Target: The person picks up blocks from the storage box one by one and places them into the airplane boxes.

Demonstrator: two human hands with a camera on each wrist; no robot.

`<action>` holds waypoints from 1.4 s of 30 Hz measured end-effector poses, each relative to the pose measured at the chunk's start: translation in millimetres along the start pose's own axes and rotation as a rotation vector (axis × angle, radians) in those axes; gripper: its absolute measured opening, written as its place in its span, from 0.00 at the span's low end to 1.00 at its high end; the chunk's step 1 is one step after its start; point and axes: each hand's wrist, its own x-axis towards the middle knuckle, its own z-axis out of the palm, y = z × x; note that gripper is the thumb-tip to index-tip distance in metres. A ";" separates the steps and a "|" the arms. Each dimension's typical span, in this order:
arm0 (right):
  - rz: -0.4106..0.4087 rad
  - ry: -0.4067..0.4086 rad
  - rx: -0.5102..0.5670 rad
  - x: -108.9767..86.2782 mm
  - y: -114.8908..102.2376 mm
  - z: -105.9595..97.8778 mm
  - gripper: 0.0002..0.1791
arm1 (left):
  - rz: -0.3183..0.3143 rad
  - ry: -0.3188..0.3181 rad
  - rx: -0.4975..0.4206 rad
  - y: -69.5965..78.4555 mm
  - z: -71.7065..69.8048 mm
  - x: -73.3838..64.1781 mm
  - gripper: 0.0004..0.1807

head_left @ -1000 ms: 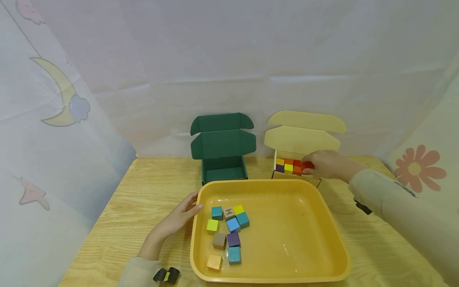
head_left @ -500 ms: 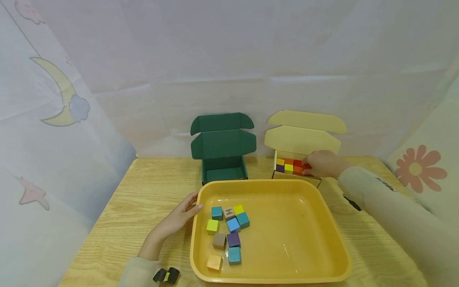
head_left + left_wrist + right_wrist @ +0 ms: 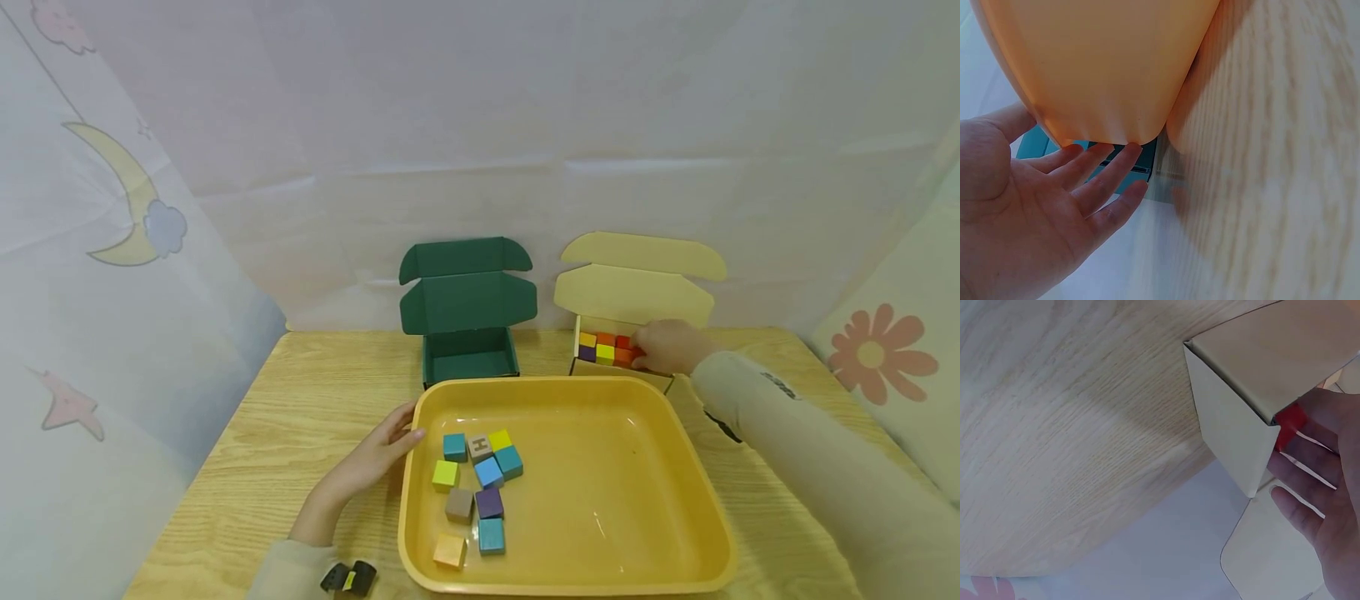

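Observation:
At the left rim of the yellow tray [image 3: 570, 583], my left hand [image 3: 375, 454] holds on, thumb over the rim and fingers outside the wall; the left wrist view shows the fingertips at the tray's outer wall [image 3: 1104, 75]. My right hand [image 3: 671, 346] reaches into the open cream box [image 3: 633, 292]. There it pinches a red block [image 3: 1289, 424], mostly covered by the fingers in the head view. Beside it in the box sit several blocks, including a yellow block [image 3: 604, 353], a purple block [image 3: 587, 353] and an orange block [image 3: 623, 357].
Several cubes lie in the tray's left half, among them a light blue cube [image 3: 488, 472] and a wooden cube marked H [image 3: 479, 447]. An open green box [image 3: 471, 364] stands behind the tray, left of the cream box. A cloth backdrop [image 3: 480, 125] closes the rear.
My right forearm has swung a little to the left, and the right hand has lowered slightly with the red block at the cream box's right end. The left hand has stayed at the rim.

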 end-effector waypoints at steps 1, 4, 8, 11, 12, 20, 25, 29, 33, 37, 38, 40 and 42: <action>0.002 0.008 -0.003 0.5 0.5 1.7 0.10 | 0.003 -0.002 0.001 0.2 0.0 -0.3 0.33; 0.011 0.026 -0.009 2.0 1.1 6.0 0.12 | 0.008 -0.007 0.000 0.7 0.0 -0.7 0.32; 0.013 0.047 -0.020 1.6 0.3 9.2 0.12 | 0.006 -0.006 0.001 0.7 0.0 -0.7 0.32; 0.012 0.060 -0.024 0.8 -0.4 10.0 0.12 | 0.008 -0.003 0.005 0.4 -0.2 -0.5 0.32; 0.015 0.061 -0.023 0.8 -0.5 10.1 0.12 | 0.010 -0.004 0.005 0.5 -0.3 -0.5 0.32; 0.035 0.054 -0.009 -0.3 1.9 12.5 0.10 | 0.013 -0.005 0.006 -0.5 0.6 -0.5 0.32; 0.030 0.070 -0.020 -1.3 2.7 12.5 0.10 | 0.011 0.000 0.013 -0.5 0.6 -0.1 0.32; 0.031 0.071 -0.018 -1.7 3.0 12.5 0.09 | 0.007 0.004 0.017 -0.8 0.7 -0.1 0.32; 0.018 0.086 -0.001 -2.6 2.9 11.7 0.06 | 0.003 0.005 0.017 -0.8 1.0 -0.6 0.33; 0.004 0.120 0.005 -3.8 1.6 10.7 0.04 | -0.009 0.016 0.014 -1.3 1.1 0.1 0.33; 0.003 0.135 0.003 -4.1 1.0 10.4 0.04 | -0.012 0.018 0.015 -1.5 1.0 0.4 0.32; -0.002 0.167 -0.003 -5.8 -1.8 9.6 0.04 | -0.014 0.019 0.012 -1.7 0.8 0.9 0.32; 0.002 0.202 -0.014 -8.0 -6.3 7.8 0.07 | -0.010 0.020 0.008 -1.9 0.5 1.2 0.32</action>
